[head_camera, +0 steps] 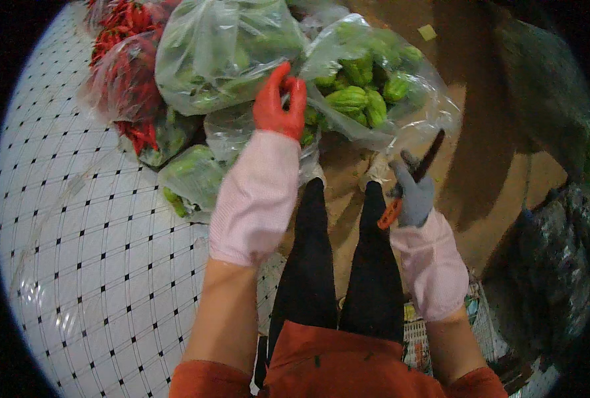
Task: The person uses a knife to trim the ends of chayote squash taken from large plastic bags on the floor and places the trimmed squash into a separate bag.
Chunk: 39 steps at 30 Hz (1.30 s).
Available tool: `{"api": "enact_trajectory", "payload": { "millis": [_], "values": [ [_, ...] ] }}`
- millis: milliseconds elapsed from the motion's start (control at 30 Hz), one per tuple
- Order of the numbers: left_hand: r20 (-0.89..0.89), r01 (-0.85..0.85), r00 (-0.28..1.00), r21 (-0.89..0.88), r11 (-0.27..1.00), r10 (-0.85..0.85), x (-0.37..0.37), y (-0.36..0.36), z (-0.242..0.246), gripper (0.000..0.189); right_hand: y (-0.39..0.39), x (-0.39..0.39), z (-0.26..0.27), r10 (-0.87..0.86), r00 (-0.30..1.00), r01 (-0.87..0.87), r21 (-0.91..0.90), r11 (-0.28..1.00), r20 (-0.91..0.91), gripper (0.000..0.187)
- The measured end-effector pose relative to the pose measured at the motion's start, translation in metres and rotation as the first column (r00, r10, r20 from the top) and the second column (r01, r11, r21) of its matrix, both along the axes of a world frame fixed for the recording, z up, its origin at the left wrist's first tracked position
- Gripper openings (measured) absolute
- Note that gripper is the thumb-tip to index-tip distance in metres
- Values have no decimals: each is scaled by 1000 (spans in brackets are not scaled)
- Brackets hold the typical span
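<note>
My left hand [280,104], in a red glove with a pink cuff, is over the edge of a large clear plastic bag of green vegetables [225,54]; its thumb and forefinger are bent towards each other, and whether they pinch the plastic cannot be told. My right hand [414,191], in a grey glove, is closed around a knife with an orange handle [390,214] and a dark blade pointing up and away. Beyond that hand lies an open plastic bag of green chayotes [349,99].
Bags of red chili peppers [126,74] stand at the upper left, with a smaller bag of green vegetables [193,176] below them on the tiled floor [101,239]. A white plastic basket [417,338] is beside my right leg. Dark plastic sheeting [548,258] lies at the right.
</note>
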<state>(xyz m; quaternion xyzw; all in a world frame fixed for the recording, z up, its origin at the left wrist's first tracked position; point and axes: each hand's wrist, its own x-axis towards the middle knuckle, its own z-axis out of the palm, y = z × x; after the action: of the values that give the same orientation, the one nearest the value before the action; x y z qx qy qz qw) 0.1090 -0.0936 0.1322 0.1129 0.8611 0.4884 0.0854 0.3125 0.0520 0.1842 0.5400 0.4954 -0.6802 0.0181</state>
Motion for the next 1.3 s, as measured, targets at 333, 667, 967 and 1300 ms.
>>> {"api": "enact_trajectory", "payload": {
  "millis": [333,667,967,1300],
  "values": [
    [943,41,193,-285,958,272,62,-140,-90,51,-51,43,18,194,963,-140,-269,953,186,18],
    [549,557,819,-695,454,-164,-97,-203,-95,44,-77,46,-26,226,955,-164,-291,943,193,31],
    [448,518,821,-845,132,-353,-90,-208,-73,38,-103,42,-35,285,942,-233,-268,935,176,37],
    [617,610,786,-784,118,35,-9,-204,-142,73,-116,51,-42,315,927,-260,-256,931,202,35]
  ]
}}
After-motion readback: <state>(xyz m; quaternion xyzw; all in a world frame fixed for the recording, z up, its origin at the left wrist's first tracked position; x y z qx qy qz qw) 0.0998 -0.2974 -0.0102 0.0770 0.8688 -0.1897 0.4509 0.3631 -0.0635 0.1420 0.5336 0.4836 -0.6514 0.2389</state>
